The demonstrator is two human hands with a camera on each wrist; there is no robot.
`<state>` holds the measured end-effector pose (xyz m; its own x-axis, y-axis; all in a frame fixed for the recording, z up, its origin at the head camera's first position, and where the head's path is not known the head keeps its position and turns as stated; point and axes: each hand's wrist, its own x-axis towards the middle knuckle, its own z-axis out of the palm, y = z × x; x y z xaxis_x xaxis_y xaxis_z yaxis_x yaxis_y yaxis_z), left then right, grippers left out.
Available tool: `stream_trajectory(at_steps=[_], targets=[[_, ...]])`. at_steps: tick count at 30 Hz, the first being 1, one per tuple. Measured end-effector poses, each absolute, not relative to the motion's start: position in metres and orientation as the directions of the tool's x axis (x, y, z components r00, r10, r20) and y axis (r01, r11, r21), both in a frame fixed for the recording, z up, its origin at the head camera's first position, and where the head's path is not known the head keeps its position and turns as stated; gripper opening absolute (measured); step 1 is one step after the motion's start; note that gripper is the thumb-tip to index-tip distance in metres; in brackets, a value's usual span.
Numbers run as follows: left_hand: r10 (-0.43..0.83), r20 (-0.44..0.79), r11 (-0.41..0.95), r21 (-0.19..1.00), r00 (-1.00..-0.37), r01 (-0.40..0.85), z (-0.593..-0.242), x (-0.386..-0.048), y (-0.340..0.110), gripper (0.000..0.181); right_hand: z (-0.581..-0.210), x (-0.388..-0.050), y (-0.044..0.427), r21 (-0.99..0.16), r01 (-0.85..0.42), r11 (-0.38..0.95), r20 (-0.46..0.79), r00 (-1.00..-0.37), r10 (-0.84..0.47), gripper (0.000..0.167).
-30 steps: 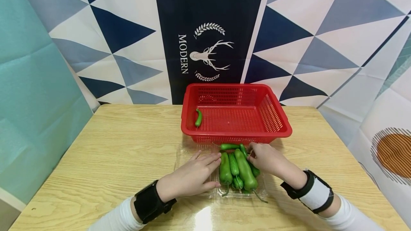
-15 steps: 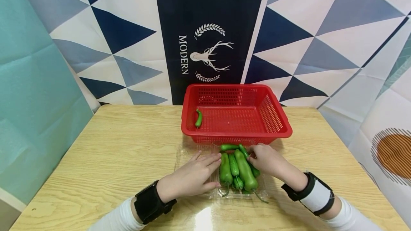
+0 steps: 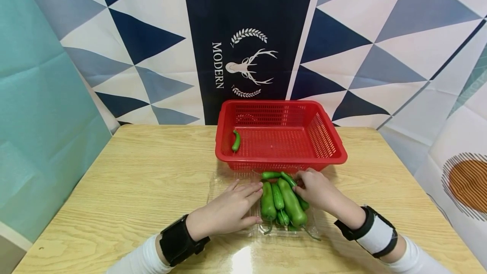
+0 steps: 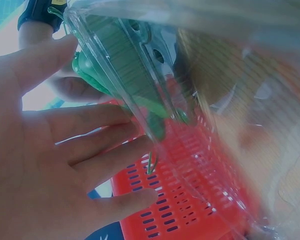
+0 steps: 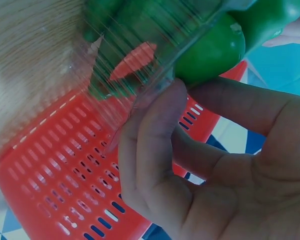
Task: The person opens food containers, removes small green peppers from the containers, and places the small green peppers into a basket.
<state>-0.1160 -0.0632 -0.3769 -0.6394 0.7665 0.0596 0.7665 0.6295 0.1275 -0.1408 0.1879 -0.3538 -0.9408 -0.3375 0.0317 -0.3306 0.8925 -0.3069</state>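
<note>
Several green peppers of mixed sizes lie in a clear plastic box (image 3: 313, 224), among them a long pepper (image 3: 291, 204) and a shorter one (image 3: 268, 202). My left hand (image 3: 230, 208) rests at the box's left side with fingers straight, its fingertips by the shorter pepper; the left wrist view shows these fingers spread along the clear wall. At the far right corner, the fingers of my right hand (image 3: 317, 188) are bent and pinch a small slim pepper (image 3: 288, 179). The right wrist view has the curled fingers at the box's edge, partly hiding the grip.
Just behind the box stands a red plastic basket (image 3: 281, 162) with one small green chili (image 3: 236, 141) inside at its left. A clear lid-like flap (image 3: 216, 185) lies left of the box, partly under my left hand. Patterned cloth (image 3: 160, 54) hangs behind the wooden table (image 3: 152, 160).
The small slim pepper's far end has shifted slightly left by my right hand. My left hand stays in place.
</note>
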Motion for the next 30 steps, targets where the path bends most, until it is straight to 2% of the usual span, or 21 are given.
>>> stream_trajectory(at_steps=[17,30], targets=[[0.769,0.065,0.626,0.124,-0.636,0.77,-0.3779,-0.1189,-0.064,0.069,-0.3523,-0.1436,0.1861,-0.33,-0.364,0.871,0.091,-0.931,-0.354,0.012],[0.769,0.058,0.628,0.118,-0.637,0.769,-0.3778,-0.1182,-0.0633,0.069,-0.3496,-0.1454,0.1847,-0.378,-0.361,0.852,0.081,-0.93,-0.358,0.013]])
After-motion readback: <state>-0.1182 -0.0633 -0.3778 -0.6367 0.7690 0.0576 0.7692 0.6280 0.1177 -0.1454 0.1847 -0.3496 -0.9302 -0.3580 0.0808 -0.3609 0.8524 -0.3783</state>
